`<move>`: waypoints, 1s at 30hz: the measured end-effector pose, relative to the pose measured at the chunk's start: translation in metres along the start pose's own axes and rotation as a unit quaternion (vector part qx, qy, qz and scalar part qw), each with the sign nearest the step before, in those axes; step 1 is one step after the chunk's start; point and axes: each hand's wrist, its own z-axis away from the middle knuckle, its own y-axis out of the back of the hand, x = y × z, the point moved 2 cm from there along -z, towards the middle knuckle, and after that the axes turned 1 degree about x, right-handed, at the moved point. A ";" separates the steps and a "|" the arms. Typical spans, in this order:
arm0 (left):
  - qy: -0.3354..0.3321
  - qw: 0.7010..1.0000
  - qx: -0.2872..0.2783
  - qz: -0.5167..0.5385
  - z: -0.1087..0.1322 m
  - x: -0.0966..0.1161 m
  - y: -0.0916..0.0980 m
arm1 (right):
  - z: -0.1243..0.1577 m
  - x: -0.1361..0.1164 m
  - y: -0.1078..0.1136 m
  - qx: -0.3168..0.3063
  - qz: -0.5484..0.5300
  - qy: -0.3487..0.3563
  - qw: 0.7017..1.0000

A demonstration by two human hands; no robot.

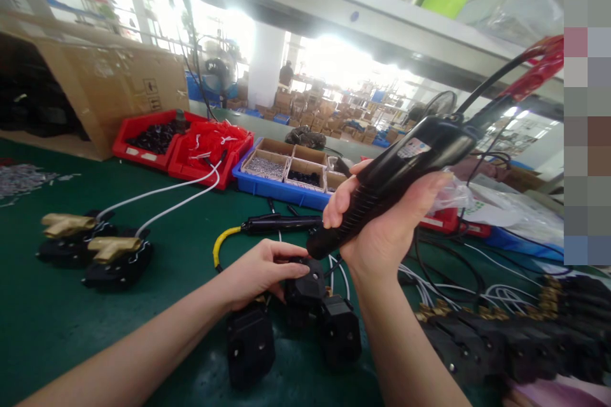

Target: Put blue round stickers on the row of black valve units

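My right hand [382, 235] is wrapped round a black electric screwdriver [401, 172] with a ribbed grip, its nose pointing down and left. The tip meets or hides the edge of a black valve actuator [308, 283]; contact cannot be made out. Fingers and thumb of my left hand [260, 270] grip that actuator from its left side. Two more black actuators stand close by, one at the front left [251, 346] and one at the front right [340, 331]. Behind my left hand lies a second black screwdriver [281, 224] with a yellow-wrapped cord.
Two actuators with brass valve bodies [112, 249] and white cables lie at left. Red bins [200, 168] and a blue tray [277, 191] of small parts stand behind. A cardboard box [114, 89] is at far left. Many actuators [515, 343] line the right side.
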 end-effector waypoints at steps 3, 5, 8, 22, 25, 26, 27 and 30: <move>0.006 1.000 0.005 0.004 0.001 0.000 0.000 | -0.001 0.001 -0.001 0.001 -0.002 -0.005 1.000; 0.004 1.000 0.006 0.003 0.002 0.000 -0.001 | -0.001 0.001 -0.002 0.001 0.000 -0.006 1.000; 0.003 1.000 0.000 0.001 0.003 0.001 -0.002 | -0.001 0.000 -0.004 -0.005 0.009 -0.010 1.000; -0.010 0.999 -0.009 -0.043 0.003 0.003 -0.006 | 0.007 -0.008 0.003 0.019 0.001 0.002 1.000; -0.019 0.997 -0.011 -0.075 0.006 0.005 -0.005 | 0.007 -0.020 0.012 0.033 -0.005 0.036 0.999; -0.023 0.996 -0.015 -0.086 0.007 0.006 -0.005 | 0.007 -0.024 0.015 0.038 -0.001 0.042 0.998; -0.029 0.995 -0.019 -0.096 0.008 0.007 -0.005 | 0.007 -0.028 0.018 0.042 0.005 0.043 0.998; -0.031 0.993 -0.033 -0.109 0.011 0.008 -0.004 | 0.009 -0.038 0.025 0.058 0.026 0.036 0.997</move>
